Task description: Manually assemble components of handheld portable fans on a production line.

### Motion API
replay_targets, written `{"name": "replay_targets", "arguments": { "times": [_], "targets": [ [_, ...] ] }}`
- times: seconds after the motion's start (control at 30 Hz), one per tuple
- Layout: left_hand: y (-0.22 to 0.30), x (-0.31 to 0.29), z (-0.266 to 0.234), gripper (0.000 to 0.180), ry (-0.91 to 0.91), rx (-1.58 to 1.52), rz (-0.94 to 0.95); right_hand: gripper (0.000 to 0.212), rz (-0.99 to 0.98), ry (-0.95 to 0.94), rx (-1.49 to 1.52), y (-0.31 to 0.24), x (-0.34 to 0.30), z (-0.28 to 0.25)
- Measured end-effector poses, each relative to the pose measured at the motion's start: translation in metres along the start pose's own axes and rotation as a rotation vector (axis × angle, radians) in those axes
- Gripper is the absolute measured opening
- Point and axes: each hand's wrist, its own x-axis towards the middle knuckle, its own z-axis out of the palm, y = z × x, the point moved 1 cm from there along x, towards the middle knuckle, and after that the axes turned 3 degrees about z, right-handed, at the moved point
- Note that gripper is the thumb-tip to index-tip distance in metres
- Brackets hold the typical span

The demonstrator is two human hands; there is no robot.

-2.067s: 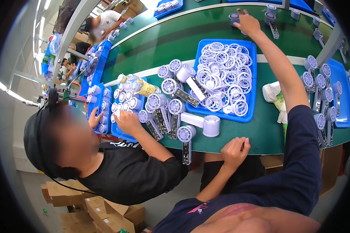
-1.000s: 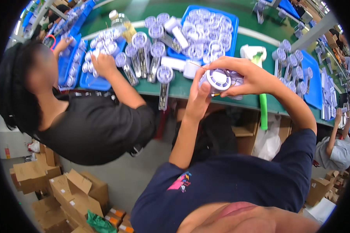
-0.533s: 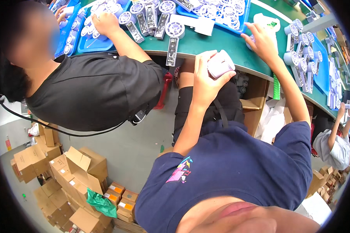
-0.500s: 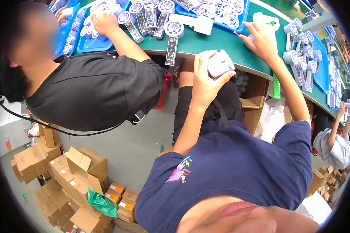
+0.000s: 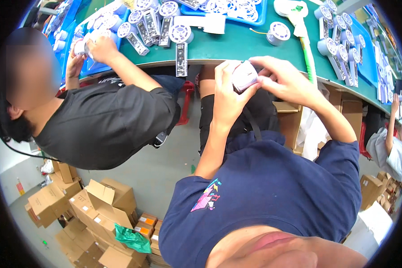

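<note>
I hold a small white round fan part (image 5: 244, 76) in front of my chest, just below the green table edge (image 5: 254, 49). My left hand (image 5: 225, 91) grips it from the left and below. My right hand (image 5: 281, 80) closes on it from the right and above, fingers curled over its rim. Both hands are on the same piece. On the table beyond lie another round white fan part (image 5: 278, 32) with a yellow wire and a fan with a long handle (image 5: 181, 44).
A co-worker in a black shirt (image 5: 107, 120) sits at my left, hands at a blue tray (image 5: 82, 58) of fan parts. More blue trays (image 5: 364, 49) and fans stand right. A green and white tool (image 5: 299, 27) lies on the table. Cardboard boxes (image 5: 98, 210) cover the floor lower left.
I reached far across the table, brought a white fan part back, and now hold it with both hands near my body. My right hand came off the table onto the part.
</note>
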Motion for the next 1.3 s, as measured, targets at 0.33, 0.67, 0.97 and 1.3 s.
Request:
{"name": "replay_targets", "arguments": {
  "times": [0.33,0.67,0.97,1.3],
  "targets": [
    [-0.023,-0.019,-0.001,0.062,-0.204,-0.034,-0.135,0.042,0.193,-0.099,0.483,0.055,-0.002,0.046],
    [-0.056,-0.040,0.000,0.064,-0.522,0.190,-0.172,0.039,0.402,-0.214,0.700,0.105,-0.001,0.089],
    [-0.064,-0.047,0.001,0.067,-0.599,0.253,-0.202,0.036,0.485,-0.293,0.715,0.118,0.000,0.100],
    [-0.066,-0.051,0.004,0.066,-0.614,0.269,-0.218,0.036,0.443,-0.374,0.722,0.130,0.001,0.106]
  ]
}}
